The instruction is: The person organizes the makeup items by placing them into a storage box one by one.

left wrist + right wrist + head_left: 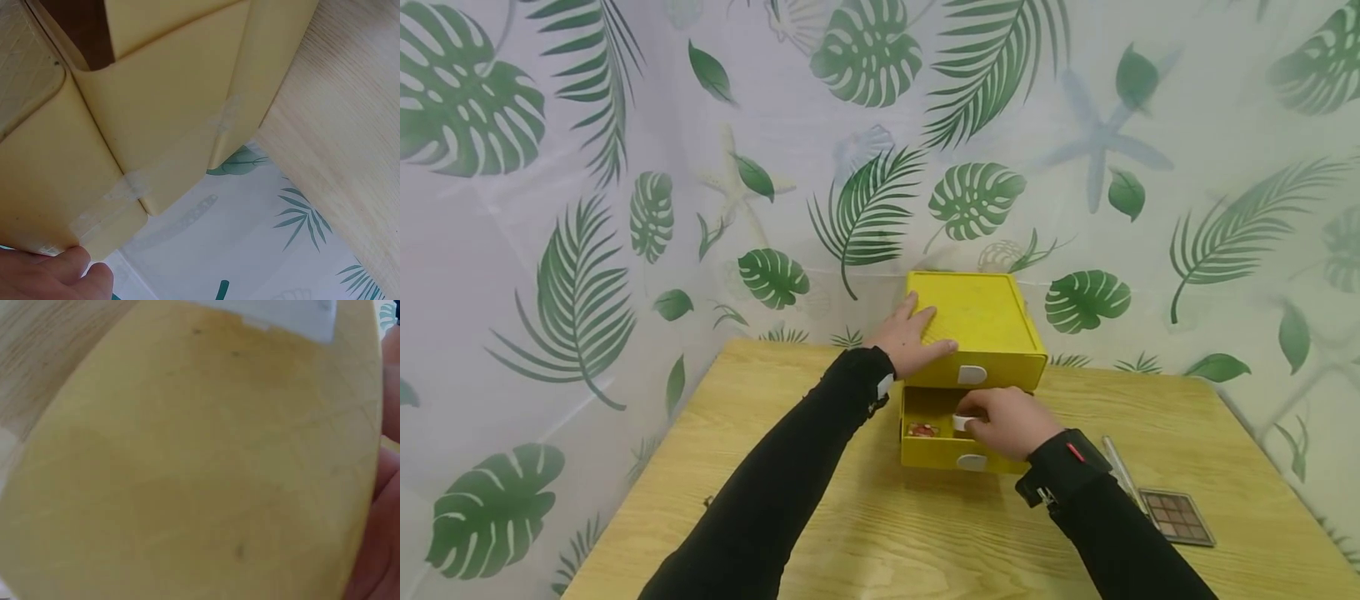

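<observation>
A yellow two-drawer box (973, 312) stands at the back of the table, its lower drawer (928, 452) pulled out. My left hand (910, 337) rests on the left side of the box top with fingers spread. In the left wrist view its fingertips (78, 265) lie against the box's edge. Inside the lower drawer, my right hand (1011, 421) pinches a small white object (962, 422), partly hidden by the fingers. A small red item (922, 430) lies in the drawer's left part. The drawer's front (187, 462) fills the right wrist view, with its white handle (281, 315) at the top.
Right of the box lie an eyeshadow palette (1177, 517) and a long, thin silvery item (1123, 475), partly behind my right sleeve. A leaf-patterned curtain (865, 167) hangs close behind the wooden table (865, 533).
</observation>
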Tool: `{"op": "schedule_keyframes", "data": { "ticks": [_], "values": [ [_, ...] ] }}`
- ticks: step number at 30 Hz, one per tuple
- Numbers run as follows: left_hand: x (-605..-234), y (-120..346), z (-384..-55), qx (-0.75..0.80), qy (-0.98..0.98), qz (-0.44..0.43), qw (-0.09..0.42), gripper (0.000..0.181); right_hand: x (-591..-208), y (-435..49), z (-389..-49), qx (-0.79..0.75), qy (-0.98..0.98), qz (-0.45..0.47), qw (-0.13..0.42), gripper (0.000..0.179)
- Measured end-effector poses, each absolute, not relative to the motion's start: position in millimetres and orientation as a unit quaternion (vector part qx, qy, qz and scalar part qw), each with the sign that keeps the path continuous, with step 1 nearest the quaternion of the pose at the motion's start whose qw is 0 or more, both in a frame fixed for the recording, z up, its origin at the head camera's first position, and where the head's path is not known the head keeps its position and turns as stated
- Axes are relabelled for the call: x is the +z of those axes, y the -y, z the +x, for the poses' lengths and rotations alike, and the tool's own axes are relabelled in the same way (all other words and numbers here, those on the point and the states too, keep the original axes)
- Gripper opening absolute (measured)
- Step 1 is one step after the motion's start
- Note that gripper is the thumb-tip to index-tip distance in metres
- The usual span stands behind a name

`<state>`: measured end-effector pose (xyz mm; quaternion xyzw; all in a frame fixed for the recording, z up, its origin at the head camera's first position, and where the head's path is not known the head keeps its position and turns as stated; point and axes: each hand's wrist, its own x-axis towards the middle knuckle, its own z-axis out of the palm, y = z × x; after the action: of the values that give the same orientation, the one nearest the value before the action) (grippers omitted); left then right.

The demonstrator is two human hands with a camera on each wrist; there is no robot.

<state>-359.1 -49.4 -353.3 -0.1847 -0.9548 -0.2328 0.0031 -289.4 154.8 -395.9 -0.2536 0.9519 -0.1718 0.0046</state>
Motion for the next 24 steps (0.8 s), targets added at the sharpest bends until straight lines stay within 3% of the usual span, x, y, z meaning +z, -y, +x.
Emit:
{"op": "schedule_keyframes", "data": {
  "ticks": [6, 13, 24],
  "values": [
    [-352.2, 48.4, -358.0, -0.236, 0.954, -0.187, 0.003, 0.08, -396.1, -148.8, -297.8, -0.173, -0.95, -0.256, 0.046, 0.023],
    [-352.6, 48.6, -357.4, -0.231, 0.955, -0.187, 0.007, 0.079, -398.4, -141.8, -304.2, -0.177, -0.953, -0.235, 0.073, 0.017],
    [-352.2, 51.1, -357.6, -0.233, 0.954, -0.189, 0.005, 0.079, -397.9, -140.0, -303.8, -0.158, -0.956, -0.233, 0.084, 0.015]
  ]
}}
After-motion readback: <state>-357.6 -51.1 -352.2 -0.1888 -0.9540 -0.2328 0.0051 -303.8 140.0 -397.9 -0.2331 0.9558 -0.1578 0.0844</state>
